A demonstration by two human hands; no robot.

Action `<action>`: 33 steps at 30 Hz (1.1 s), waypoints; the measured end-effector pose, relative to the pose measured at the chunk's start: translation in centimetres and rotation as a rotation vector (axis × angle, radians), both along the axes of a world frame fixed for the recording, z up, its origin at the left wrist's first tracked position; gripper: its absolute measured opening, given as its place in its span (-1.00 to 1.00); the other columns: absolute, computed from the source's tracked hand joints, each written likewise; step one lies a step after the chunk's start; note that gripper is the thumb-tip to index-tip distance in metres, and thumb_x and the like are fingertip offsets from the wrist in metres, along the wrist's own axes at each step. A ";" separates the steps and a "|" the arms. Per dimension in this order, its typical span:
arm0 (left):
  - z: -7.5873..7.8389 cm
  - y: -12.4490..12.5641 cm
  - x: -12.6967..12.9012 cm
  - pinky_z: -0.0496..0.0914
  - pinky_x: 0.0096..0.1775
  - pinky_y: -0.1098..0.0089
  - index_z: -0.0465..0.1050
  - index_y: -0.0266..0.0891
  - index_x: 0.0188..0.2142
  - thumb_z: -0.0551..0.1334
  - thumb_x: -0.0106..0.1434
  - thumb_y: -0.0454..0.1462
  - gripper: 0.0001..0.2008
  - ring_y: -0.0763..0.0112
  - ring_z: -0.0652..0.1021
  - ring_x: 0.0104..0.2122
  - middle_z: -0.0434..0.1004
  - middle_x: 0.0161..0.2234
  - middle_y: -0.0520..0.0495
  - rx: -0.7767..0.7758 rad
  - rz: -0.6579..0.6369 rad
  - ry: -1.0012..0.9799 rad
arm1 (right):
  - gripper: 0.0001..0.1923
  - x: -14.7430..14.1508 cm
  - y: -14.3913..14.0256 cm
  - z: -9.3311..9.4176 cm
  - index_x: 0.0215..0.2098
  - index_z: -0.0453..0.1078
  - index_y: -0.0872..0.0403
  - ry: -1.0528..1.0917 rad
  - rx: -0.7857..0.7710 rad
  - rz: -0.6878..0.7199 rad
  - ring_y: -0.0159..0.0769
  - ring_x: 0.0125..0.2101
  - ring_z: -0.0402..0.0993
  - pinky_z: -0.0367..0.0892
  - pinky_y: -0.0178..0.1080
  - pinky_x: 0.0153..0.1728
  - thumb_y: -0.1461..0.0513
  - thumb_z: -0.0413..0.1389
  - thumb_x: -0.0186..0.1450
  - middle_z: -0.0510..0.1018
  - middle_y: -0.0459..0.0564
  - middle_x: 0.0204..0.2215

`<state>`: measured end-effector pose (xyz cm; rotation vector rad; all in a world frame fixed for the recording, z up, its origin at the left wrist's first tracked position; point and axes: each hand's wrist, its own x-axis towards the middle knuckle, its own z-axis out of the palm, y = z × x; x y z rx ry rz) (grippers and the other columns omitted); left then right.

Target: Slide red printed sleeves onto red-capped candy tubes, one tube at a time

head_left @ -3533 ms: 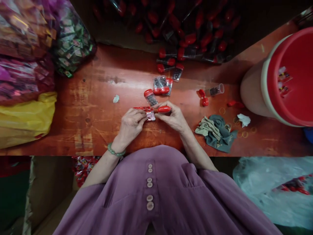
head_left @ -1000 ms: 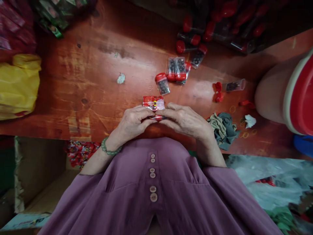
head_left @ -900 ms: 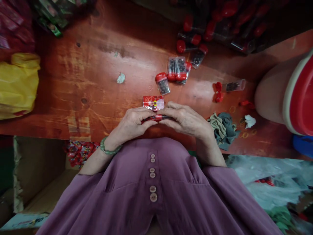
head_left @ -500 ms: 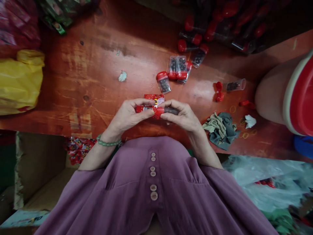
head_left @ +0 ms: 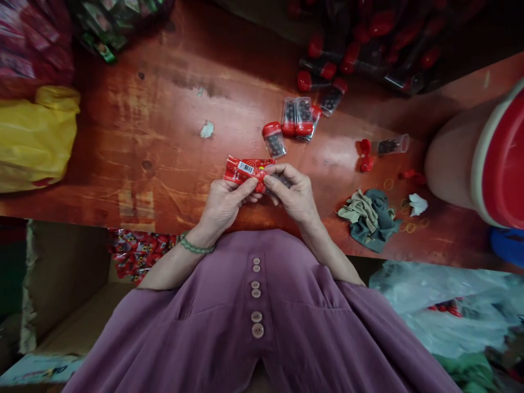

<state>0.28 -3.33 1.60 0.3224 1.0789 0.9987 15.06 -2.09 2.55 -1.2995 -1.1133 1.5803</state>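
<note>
My left hand (head_left: 225, 203) is closed at the near edge of the table, its thumb and fingers pinching a red printed wrapper (head_left: 237, 168) with a white barcode label. My right hand (head_left: 297, 195) grips a small clear tube (head_left: 283, 179) with dark contents, mostly covered by the fingers. Between the thumbs, red material meets the tube; whether the tube sits inside the wrapper is hidden. Just beyond the hands lies a red-capped tube of dark balls (head_left: 275, 141). Two similar tubes (head_left: 296, 115) lie side by side behind it, partly over another.
More red-capped tubes (head_left: 327, 71) are heaped at the back right. An uncapped tube (head_left: 392, 145), red caps (head_left: 365, 155) and crumpled cloth (head_left: 370, 218) lie at right, before a red-lidded bucket (head_left: 454, 158). A yellow bag (head_left: 36, 142) sits left; an open cardboard box (head_left: 61, 284) stands below.
The red wrapper has turned up and now shows its barcode beyond my left hand. My left hand has shifted slightly right and nearer; the right hand has moved in left around the tube.
</note>
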 end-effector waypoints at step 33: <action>0.0 1.3 0.4 0.52 -0.14 0.29 0.62 -0.20 -0.41 0.53 -0.06 -0.01 -0.65 0.30 0.66 -0.31 0.67 -0.41 -0.04 0.241 0.173 0.004 | -0.70 -0.8 -1.3 -0.1 -0.16 0.42 0.02 -0.005 0.062 -0.015 -0.49 -0.50 0.50 0.51 -0.33 -0.35 0.04 0.27 0.25 0.54 -0.20 -0.44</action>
